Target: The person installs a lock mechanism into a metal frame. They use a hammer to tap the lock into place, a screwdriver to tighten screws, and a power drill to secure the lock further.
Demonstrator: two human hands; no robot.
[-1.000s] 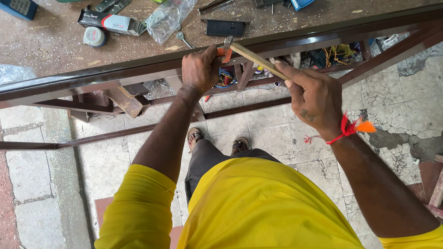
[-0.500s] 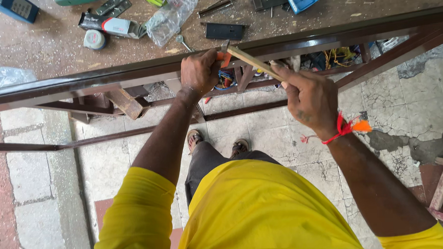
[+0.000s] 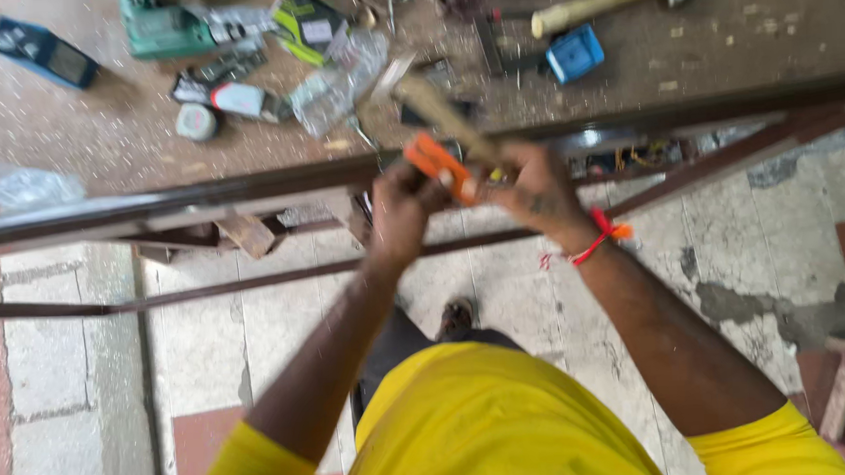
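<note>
Two tools meet at the edge of the bench: an orange-handled tool (image 3: 435, 163) and a wooden-handled hammer (image 3: 441, 113), both blurred, so I cannot tell exactly what the orange one is. My left hand (image 3: 400, 210) is clenched around the orange handle, pinning it against the dark metal rail (image 3: 202, 195), I judge so that it stays put when struck. My right hand (image 3: 532, 183) is wrapped around the wooden handle low down, with the head (image 3: 389, 76) tilted up and away over the bench; that grip, I think, gives the swing some reach. The two hands sit just beside each other, the orange tool between them and the hammer shaft rising from my right fist past it. A red thread (image 3: 601, 237) is tied on my right wrist. Beyond the rail, the worn benchtop (image 3: 105, 137) carries clutter: a green power tool (image 3: 162, 30), a small blue box (image 3: 574, 52), a tape roll (image 3: 195, 121) and a second wooden-handled tool (image 3: 593, 7). Below the rail is tiled floor (image 3: 256, 340) with my foot (image 3: 456, 317) on it.
</note>
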